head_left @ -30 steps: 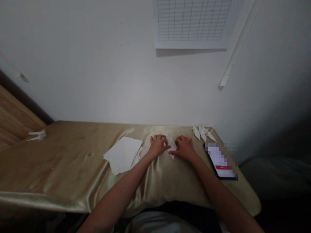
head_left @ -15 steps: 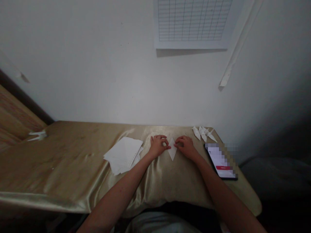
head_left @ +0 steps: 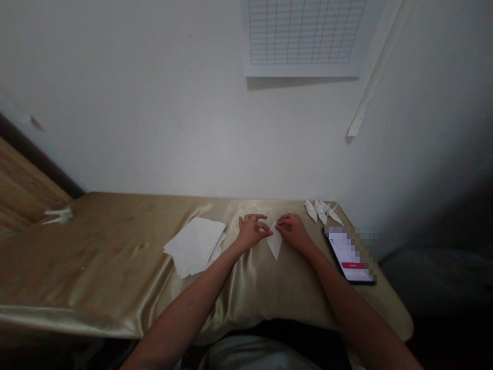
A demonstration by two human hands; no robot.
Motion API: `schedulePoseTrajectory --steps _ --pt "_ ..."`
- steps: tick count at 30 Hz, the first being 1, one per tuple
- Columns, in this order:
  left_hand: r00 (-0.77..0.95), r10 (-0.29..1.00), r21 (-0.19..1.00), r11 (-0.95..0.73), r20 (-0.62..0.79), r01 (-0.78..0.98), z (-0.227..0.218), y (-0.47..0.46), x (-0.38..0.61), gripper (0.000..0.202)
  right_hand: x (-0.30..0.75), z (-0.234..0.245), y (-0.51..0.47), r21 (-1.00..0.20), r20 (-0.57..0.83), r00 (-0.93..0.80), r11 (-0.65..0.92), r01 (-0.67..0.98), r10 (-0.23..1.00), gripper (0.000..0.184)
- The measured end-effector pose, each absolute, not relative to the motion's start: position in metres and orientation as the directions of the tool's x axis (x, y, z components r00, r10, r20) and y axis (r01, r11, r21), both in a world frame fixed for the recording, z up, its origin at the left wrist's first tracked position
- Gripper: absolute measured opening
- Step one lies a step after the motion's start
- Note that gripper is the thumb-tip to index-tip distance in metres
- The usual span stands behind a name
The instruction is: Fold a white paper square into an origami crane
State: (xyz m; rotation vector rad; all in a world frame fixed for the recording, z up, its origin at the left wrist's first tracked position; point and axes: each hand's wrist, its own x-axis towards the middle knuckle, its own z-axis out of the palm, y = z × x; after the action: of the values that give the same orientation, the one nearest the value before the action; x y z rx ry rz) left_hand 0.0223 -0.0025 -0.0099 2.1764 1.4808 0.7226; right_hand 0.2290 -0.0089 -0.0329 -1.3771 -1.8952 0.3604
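Observation:
A small white diamond of folded paper (head_left: 275,247) lies on the gold cloth with its long point toward me. My left hand (head_left: 253,231) pinches its left edge between thumb and index finger, the other fingers spread out above. At the upper right edge my right hand (head_left: 293,231) has thumb and fingertips closed on the same paper. The fingertips partly cover its upper end, so the fold there cannot be made out. Several finished paper cranes (head_left: 321,211) sit beyond my right hand near the wall.
A stack of white paper sheets (head_left: 195,244) lies left of my left forearm. A phone (head_left: 350,257) with a lit screen rests near the right edge of the cloth-covered table (head_left: 103,246). More white folded paper (head_left: 57,215) is at the far left. A printed grid sheet (head_left: 304,38) hangs on the wall.
The folded paper has shifted slightly toward me, and its upper end looks lower and more covered by my fingers. My right fingertips have moved a little left and up along its edge.

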Motion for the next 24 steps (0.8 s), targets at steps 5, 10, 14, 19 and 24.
schedulePoseTrajectory --steps 5,10,14,19,24 --pt "0.297 0.936 0.609 -0.348 0.188 0.713 -0.0108 -0.0008 0.0225 0.005 0.2279 -0.0322 -0.0105 -0.627 0.39 -0.152 0.383 0.678 0.908 0.008" --pt "0.308 0.931 0.61 -0.363 0.198 0.705 -0.0124 -0.0029 0.0231 0.006 0.2268 -0.0288 -0.0112 -0.655 0.418 -0.138 0.403 0.639 0.898 0.009" --pt "0.281 0.939 0.614 -0.343 0.199 0.711 -0.0124 -0.0045 0.0252 0.005 0.226 -0.0274 -0.0115 -0.665 0.417 -0.132 0.402 0.629 0.899 0.009" --pt "0.279 0.935 0.622 -0.354 0.22 0.699 -0.0127 -0.0036 0.0252 0.004 0.2249 -0.0283 -0.011 -0.678 0.422 -0.127 0.405 0.613 0.898 0.008" --pt "0.295 0.925 0.609 -0.38 0.24 0.696 -0.0123 -0.0061 0.0261 0.005 0.2223 -0.0239 -0.0134 -0.676 0.437 -0.103 0.402 0.618 0.893 0.007"
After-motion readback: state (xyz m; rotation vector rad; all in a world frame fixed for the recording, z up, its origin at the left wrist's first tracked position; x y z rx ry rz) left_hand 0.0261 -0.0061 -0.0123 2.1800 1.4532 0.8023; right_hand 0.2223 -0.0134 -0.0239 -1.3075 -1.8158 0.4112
